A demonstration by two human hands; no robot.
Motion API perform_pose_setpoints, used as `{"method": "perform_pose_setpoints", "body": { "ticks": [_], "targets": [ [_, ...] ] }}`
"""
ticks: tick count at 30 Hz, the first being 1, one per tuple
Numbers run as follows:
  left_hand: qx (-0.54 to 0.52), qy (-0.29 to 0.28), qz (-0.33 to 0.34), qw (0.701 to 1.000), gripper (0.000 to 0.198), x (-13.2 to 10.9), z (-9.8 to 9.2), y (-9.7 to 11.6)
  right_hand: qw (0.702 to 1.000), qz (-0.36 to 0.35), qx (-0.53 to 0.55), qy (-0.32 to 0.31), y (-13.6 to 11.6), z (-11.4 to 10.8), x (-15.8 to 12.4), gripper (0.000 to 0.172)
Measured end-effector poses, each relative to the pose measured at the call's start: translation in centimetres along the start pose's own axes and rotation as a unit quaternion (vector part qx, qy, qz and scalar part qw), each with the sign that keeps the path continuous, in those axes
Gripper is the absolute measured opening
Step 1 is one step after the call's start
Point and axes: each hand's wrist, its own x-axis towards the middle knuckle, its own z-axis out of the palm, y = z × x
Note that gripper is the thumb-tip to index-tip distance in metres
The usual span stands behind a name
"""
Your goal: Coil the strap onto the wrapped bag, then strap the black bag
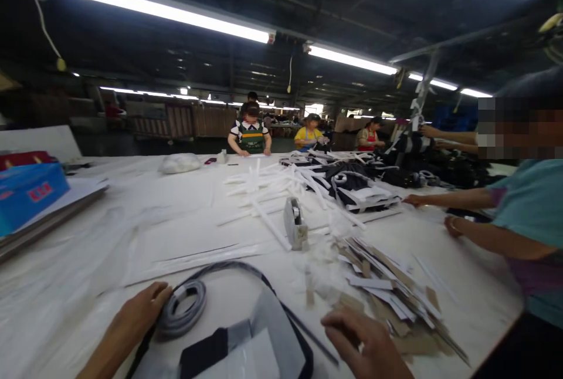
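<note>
In the head view my left hand (143,311) is at the lower left, its bent fingers closed against the outer edge of a coil of grey strap (200,308). Its thumb is hidden. Beside the coil lies a flat black-and-grey fabric piece (268,303) with a long dark strap arching over its top and pale sheeting across it; the bottom is cut off by the frame. My right hand (360,338) hovers to the right of this piece, fingers loosely curled and apart, with nothing visible in it.
A tape dispenser (297,226) stands mid-table. Cardboard strips (387,291) lie at right, white strips (264,185) and black bags (352,179) behind. A blue box (33,194) sits at left. A co-worker (528,209) reaches in from the right; other people work across the table.
</note>
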Motion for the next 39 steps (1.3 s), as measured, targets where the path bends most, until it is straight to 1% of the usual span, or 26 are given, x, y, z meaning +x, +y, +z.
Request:
{"method": "perform_pose_setpoints", "body": {
  "ticks": [1,2,4,6,9,12,15,18,20,22,24,28,31,34,36,38,39],
  "targets": [
    [-0.008,-0.015,-0.002,1.000,0.043,-0.1,-0.1,0.1,0.999,-0.017,0.007,-0.029,-1.5,-0.1,1.8,0.018],
    [-0.017,-0.016,-0.001,1.000,0.042,-0.4,-0.2,0.3,0.998,-0.036,0.014,-0.057,-3.1,0.1,3.5,0.017],
    [-0.042,-0.008,0.014,0.999,0.040,-1.1,-0.3,0.6,0.992,-0.079,0.018,-0.095,-6.2,1.4,6.8,0.015],
    [-0.076,-0.004,0.033,0.997,0.036,-1.7,-0.1,0.6,0.984,-0.125,0.007,-0.127,-8.7,3.8,9.8,0.014],
    [-0.107,0.005,0.031,0.994,0.032,-2.0,0.7,-0.2,0.965,-0.184,-0.038,-0.184,-11.3,8.7,13.7,0.017],
    [-0.139,0.012,0.030,0.990,0.030,-1.8,1.7,-1.1,0.941,-0.215,-0.103,-0.242,-12.9,13.5,16.6,0.025],
    [-0.162,0.012,0.031,0.986,0.030,-1.6,2.4,-1.7,0.917,-0.229,-0.164,-0.284,-13.6,17.7,18.3,0.032],
    [-0.173,0.006,0.034,0.984,0.031,-1.4,2.9,-1.8,0.902,-0.239,-0.196,-0.302,-13.4,20.9,19.1,0.031],
    [-0.183,0.000,0.041,0.982,0.030,-1.4,3.0,-1.8,0.897,-0.245,-0.208,-0.304,-12.8,22.4,19.4,0.026],
    [-0.191,-0.001,0.041,0.981,0.029,-1.4,2.9,-1.7,0.896,-0.251,-0.211,-0.299,-12.1,23.2,19.7,0.022],
    [-0.189,0.000,0.033,0.981,0.028,-1.6,2.6,-1.6,0.901,-0.256,-0.202,-0.288,-11.4,23.5,19.9,0.019],
    [-0.175,-0.003,0.026,0.984,0.026,-2.1,1.9,-0.9,0.917,-0.230,-0.191,-0.263,-10.5,23.8,20.4,0.017],
    [-0.153,-0.002,-0.002,0.988,0.019,-2.7,1.5,0.3,0.923,-0.220,-0.183,-0.259,-10.3,24.1,20.6,0.024],
    [-0.085,0.026,-0.032,0.996,0.024,-3.2,1.5,1.8,0.920,-0.221,-0.179,-0.268,-10.6,24.1,20.7,0.037],
    [-0.039,0.046,-0.044,0.997,0.021,-3.2,1.7,2.5,0.916,-0.225,-0.190,-0.272,-11.0,23.7,20.9,0.041],
    [-0.013,0.048,-0.053,0.997,0.016,-3.0,2.1,2.9,0.909,-0.250,-0.212,-0.256,-11.4,23.4,21.1,0.041],
    [-0.008,0.045,-0.053,0.998,0.014,-2.9,2.3,2.9,0.905,-0.274,-0.220,-0.242,-11.7,23.4,21.2,0.041]
  ]
}}
